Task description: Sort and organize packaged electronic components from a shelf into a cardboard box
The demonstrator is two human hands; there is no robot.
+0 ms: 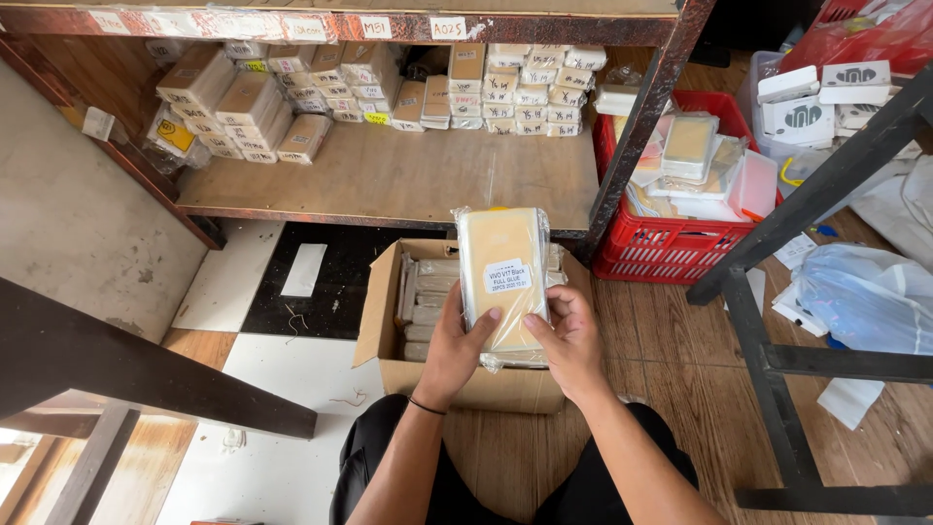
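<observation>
Both knees of the person, in black trousers, are at the near edge, and just beyond them a cardboard box (389,321) stands open on the floor. Judging from how things lie, the work is partly done: the box has some wrapped packs in it, many similar packs are stacked on the wooden shelf (389,180) at the far side, and a red crate (671,248) at the right also has flat packets, so I cannot tell how much is left. Over the box, a plastic-wrapped bundle (502,277) with a white label is held upright in the middle of the scene. Its lower left edge is clasped by the left hand (457,345), thumb on the front face. Its lower right corner is clasped by the right hand (569,340) in the same way. Both hands are closed firmly around the bundle, fingers behind it.
</observation>
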